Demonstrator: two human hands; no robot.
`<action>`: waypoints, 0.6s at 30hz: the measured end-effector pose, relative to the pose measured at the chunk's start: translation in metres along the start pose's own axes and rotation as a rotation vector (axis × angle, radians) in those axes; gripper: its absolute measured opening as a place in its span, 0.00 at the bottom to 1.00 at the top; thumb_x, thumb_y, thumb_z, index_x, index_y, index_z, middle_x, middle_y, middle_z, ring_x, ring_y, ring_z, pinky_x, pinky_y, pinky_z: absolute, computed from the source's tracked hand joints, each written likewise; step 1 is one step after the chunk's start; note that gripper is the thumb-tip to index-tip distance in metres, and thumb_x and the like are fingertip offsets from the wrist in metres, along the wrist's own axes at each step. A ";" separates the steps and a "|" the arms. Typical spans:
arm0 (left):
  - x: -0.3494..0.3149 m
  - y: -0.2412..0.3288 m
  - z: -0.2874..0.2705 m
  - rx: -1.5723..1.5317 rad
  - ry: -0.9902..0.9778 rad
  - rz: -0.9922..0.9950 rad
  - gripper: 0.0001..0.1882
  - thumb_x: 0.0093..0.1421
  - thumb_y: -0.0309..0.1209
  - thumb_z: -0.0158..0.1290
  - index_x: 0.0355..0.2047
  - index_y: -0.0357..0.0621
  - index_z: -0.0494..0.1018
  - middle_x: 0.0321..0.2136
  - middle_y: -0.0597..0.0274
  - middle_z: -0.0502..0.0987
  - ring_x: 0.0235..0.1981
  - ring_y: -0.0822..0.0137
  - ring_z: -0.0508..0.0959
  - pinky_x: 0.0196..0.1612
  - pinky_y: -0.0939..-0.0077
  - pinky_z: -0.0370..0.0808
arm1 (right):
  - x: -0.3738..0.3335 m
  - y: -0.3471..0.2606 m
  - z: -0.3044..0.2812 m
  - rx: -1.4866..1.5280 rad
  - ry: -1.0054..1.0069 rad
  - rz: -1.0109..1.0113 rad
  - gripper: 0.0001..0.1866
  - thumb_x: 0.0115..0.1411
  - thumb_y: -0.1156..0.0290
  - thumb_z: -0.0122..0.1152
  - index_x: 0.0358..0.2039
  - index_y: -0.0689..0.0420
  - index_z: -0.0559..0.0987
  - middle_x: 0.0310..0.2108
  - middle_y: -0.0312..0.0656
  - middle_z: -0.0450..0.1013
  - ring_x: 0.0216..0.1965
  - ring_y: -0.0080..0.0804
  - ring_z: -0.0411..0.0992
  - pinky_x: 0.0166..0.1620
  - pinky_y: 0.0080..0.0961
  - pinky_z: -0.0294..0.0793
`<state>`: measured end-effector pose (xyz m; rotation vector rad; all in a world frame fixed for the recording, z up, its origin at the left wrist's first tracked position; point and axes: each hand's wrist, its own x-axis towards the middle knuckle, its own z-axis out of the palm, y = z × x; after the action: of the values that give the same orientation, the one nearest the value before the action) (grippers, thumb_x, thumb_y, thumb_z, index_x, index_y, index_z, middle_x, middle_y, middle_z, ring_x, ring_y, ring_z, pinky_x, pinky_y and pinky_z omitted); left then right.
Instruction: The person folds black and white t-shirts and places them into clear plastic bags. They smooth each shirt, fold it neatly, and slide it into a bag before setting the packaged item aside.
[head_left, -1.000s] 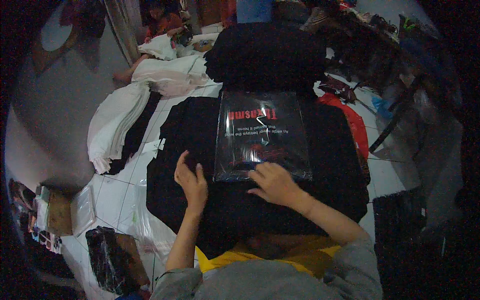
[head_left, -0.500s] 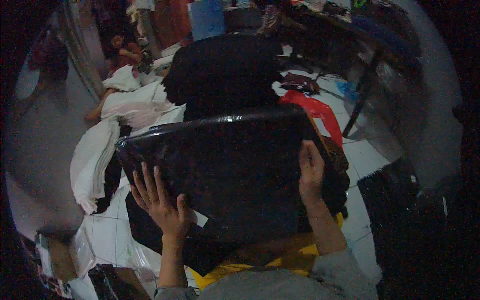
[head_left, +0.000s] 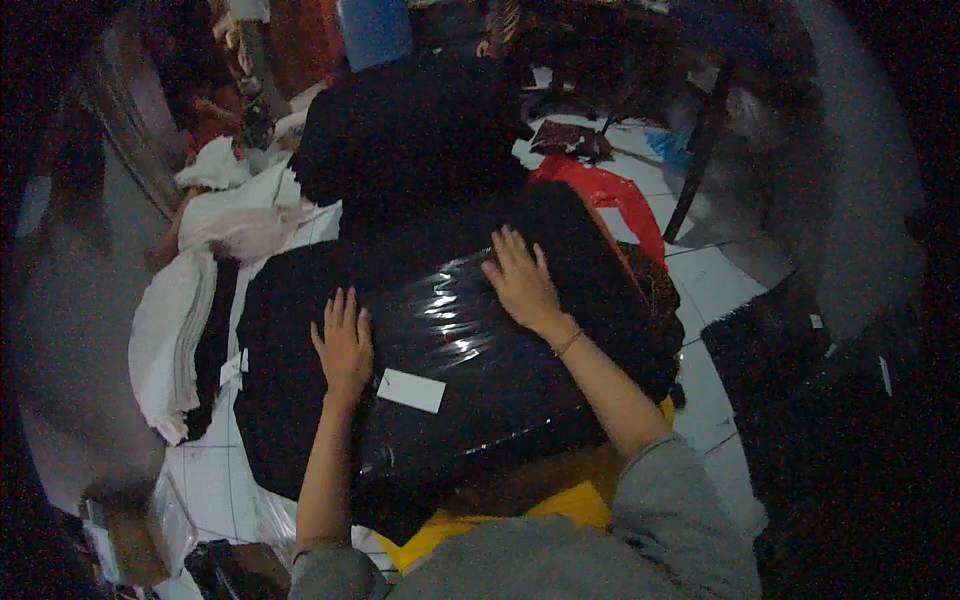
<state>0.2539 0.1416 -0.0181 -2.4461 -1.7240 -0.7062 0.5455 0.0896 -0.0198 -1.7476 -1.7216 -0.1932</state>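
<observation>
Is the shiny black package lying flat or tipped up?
Lying flat: the shiny black package shows its broad face upward, white tag visible.

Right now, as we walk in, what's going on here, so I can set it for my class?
A person has both hands open, palms down, on a glossy, plastic-covered black package: the left hand by its left edge, the right hand toward its far right. A white tag shows on top. Black cloth lies underneath, and folded white cloth to the left.
</observation>
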 end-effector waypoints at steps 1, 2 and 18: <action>-0.001 0.000 -0.006 -0.104 0.051 -0.011 0.26 0.68 0.40 0.36 0.63 0.45 0.56 0.65 0.54 0.54 0.66 0.53 0.52 0.65 0.46 0.44 | -0.002 0.000 -0.009 0.143 0.093 -0.025 0.28 0.67 0.56 0.41 0.60 0.63 0.62 0.65 0.52 0.54 0.67 0.45 0.50 0.66 0.49 0.44; -0.006 0.003 -0.014 -0.214 0.119 0.009 0.26 0.68 0.40 0.36 0.63 0.44 0.56 0.65 0.53 0.54 0.67 0.53 0.52 0.65 0.46 0.44 | -0.003 0.000 -0.019 0.306 0.167 -0.013 0.28 0.67 0.57 0.42 0.60 0.63 0.63 0.65 0.52 0.54 0.67 0.46 0.50 0.66 0.49 0.45; -0.063 0.018 0.012 0.047 -0.083 0.179 0.27 0.67 0.40 0.37 0.64 0.44 0.55 0.67 0.54 0.51 0.67 0.51 0.49 0.67 0.53 0.43 | -0.047 0.036 -0.019 0.170 -0.031 0.139 0.24 0.61 0.55 0.55 0.50 0.58 0.68 0.53 0.50 0.61 0.55 0.46 0.60 0.57 0.43 0.59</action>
<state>0.2576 0.0831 -0.0509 -2.5892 -1.5030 -0.5471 0.5797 0.0429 -0.0430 -1.7431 -1.5818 0.0398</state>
